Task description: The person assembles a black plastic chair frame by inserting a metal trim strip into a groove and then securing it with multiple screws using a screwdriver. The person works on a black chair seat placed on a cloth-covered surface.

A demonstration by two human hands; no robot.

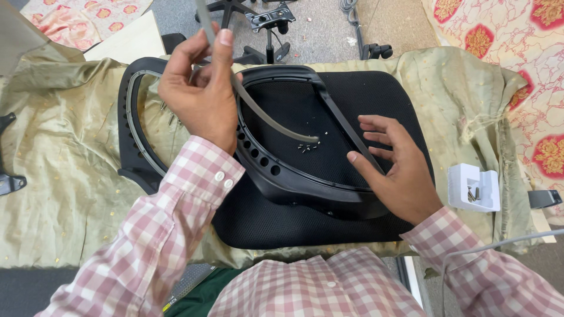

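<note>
Olive cloth [70,176] over grey floor [317,35] — left hand [197,94] pinching grey strip [264,117], right hand [393,167] splayed on black chair frame [282,176].

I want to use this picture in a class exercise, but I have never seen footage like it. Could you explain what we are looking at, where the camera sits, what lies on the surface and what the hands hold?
There is no machine here: a person works with two bare hands, and the single camera is worn on the head, looking down. The left hand pinches a thin grey strip that curves down onto a black plastic chair frame. The right hand rests open on that frame's right edge, holding nothing. The frame lies on a black seat cushion, spread over a pale green cloth. A few small screws lie inside the frame, and a small white box sits to the right.
</note>
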